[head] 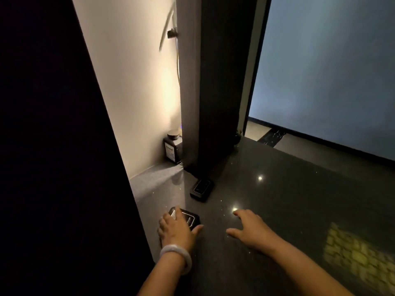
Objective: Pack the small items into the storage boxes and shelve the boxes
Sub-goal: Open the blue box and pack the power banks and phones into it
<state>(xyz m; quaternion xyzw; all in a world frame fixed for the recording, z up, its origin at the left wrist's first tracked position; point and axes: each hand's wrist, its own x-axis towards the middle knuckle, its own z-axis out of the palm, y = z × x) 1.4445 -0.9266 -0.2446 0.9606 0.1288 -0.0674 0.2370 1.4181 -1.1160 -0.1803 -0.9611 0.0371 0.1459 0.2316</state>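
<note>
**Black small box under my left hand**

My left hand (174,228) lies on a small black box (188,218), fingers wrapped over its near edge, grasping it on the dark tabletop (288,189). My right hand (249,228) rests flat, released. A second black box (202,189) lies further back, apart.

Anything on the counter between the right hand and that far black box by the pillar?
No: the head view shows only bare dark counter between the right hand and the far black box.
</note>
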